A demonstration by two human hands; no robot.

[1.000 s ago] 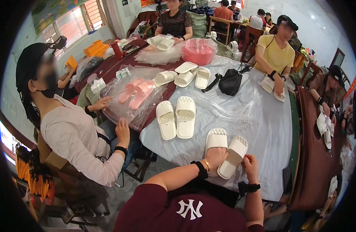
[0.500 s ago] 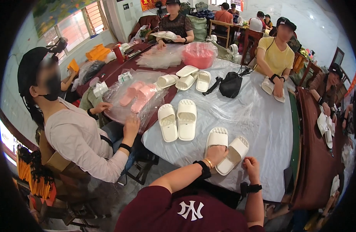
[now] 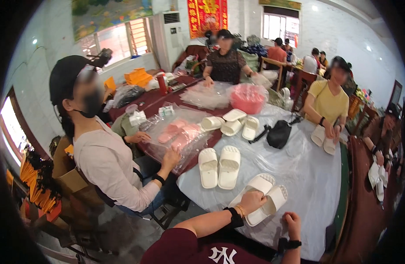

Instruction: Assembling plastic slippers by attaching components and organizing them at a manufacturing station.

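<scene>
While our left hand (image 3: 251, 201) clamps the white slippers (image 3: 265, 198) and our right hand (image 3: 293, 220) rests loosely closed, we judge them light, soft foam; grip the sole edges

The left hand (image 3: 251, 201) covers the near end of the white slipper pair (image 3: 264, 198), hiding how its fingers sit on it. The right hand (image 3: 293, 220) lies beside that pair, its fingers curled under and out of sight. The person's torso is cut off by the lower edge.
</scene>
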